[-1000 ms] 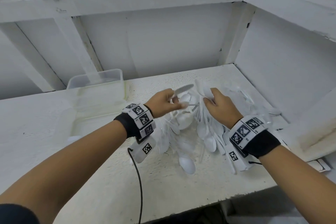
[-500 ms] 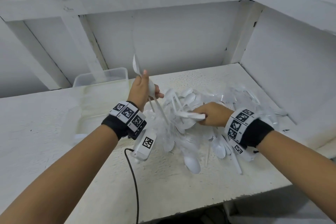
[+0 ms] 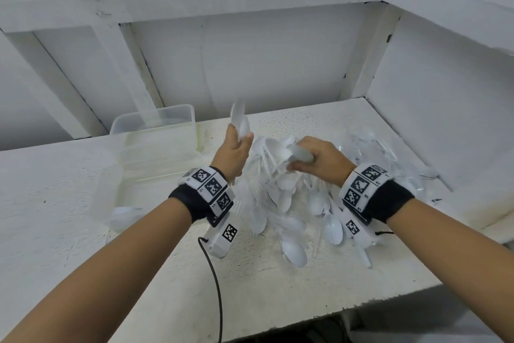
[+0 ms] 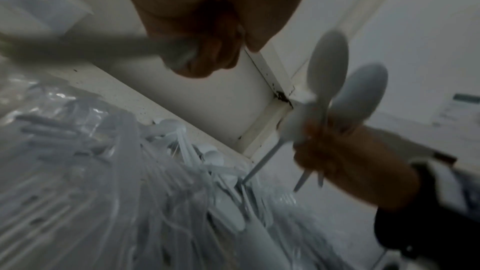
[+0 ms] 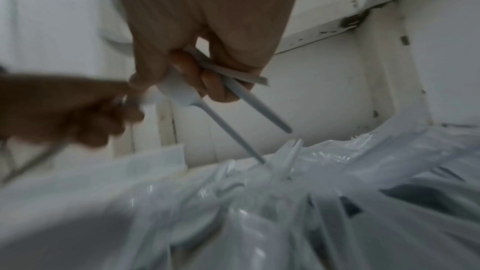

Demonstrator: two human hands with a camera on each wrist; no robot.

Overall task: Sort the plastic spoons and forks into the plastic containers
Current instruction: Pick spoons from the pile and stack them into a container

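A heap of white plastic spoons and forks point(image 3: 292, 203) lies on the white shelf, right of centre. My left hand point(image 3: 241, 143) is raised over the heap's left edge and grips white spoons point(image 3: 239, 120) that stand upright; the left wrist view blurs them. My right hand point(image 3: 299, 160) hovers above the heap's middle, its fingers curled round a bunch of spoons point(image 4: 327, 65), handles pointing down point(image 5: 249, 98). Clear plastic containers point(image 3: 155, 127) stand at the left rear, just left of my left hand.
A second clear tub point(image 3: 130, 173) sits in front of the rear one, with a single spoon point(image 3: 122, 210) lying by it. Clear plastic wrap point(image 5: 363, 171) lies among the cutlery. White walls close off the back and right; the shelf's front edge point(image 3: 306, 326) is near.
My left hand lifted spoons out of the heap and stays raised near the containers. My right hand closed on a bunch of spoons and raised it slightly above the heap.
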